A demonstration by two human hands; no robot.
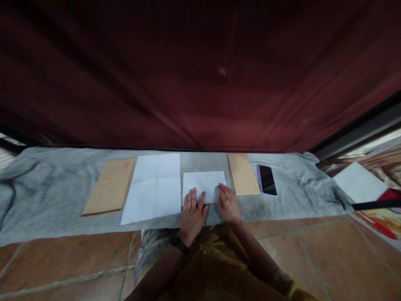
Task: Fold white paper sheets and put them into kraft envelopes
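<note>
The fingers of the left hand point(192, 216) lay flat and slightly spread over the near left part of the small white paper point(202, 179); those of the right hand point(229, 207), held close together, rested at its right edge. Most of the paper stretched beyond the fingertips, between a bigger sheet point(153, 188) and a brown envelope point(243, 175) (a phone point(267, 180) lay just right of that).

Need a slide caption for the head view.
Left hand and right hand touch a white sheet between a larger sheet and tan envelope.
</note>
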